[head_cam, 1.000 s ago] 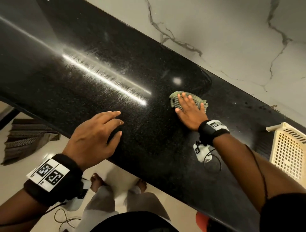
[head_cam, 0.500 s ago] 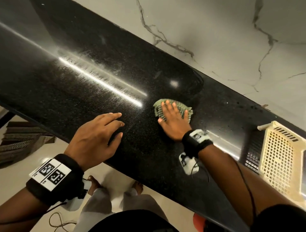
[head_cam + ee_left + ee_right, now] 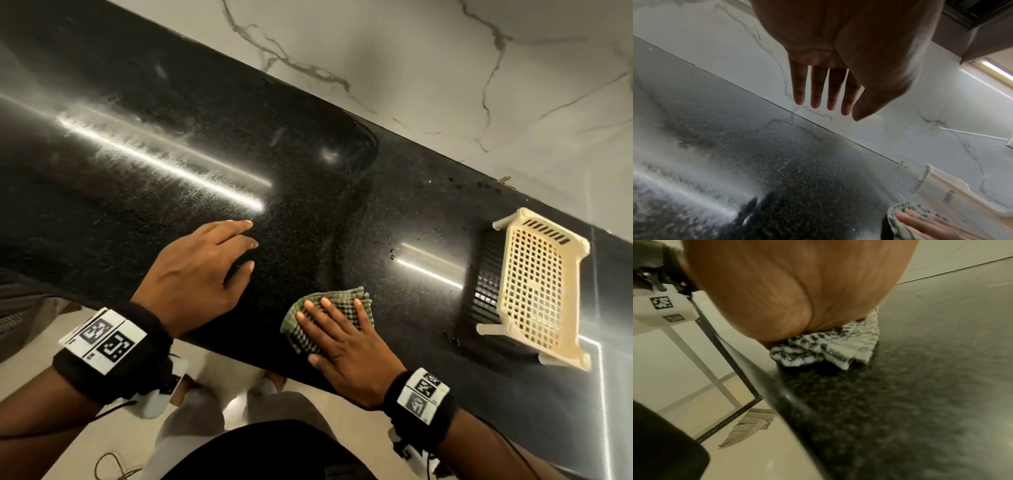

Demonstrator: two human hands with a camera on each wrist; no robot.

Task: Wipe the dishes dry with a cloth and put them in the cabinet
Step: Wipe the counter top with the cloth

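- My right hand (image 3: 342,346) lies flat with its fingers spread, pressing the cloth (image 3: 340,295). My left hand (image 3: 191,274) is open above the tabletop (image 3: 171,154), holding nothing.
- I'm wiping the tabletop near its front edge; no dishes are in view.
- The rack (image 3: 541,291) lies tipped over, well to the right.
- Droplets (image 3: 390,250) sit between the cloth and the rack, so next I'd sweep right.

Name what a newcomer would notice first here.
The right hand presses flat on a checked cloth near the front edge of a glossy black counter, which reflects a bright light streak. The left hand is open just left of the cloth. A cream basket sits farther right on the counter.
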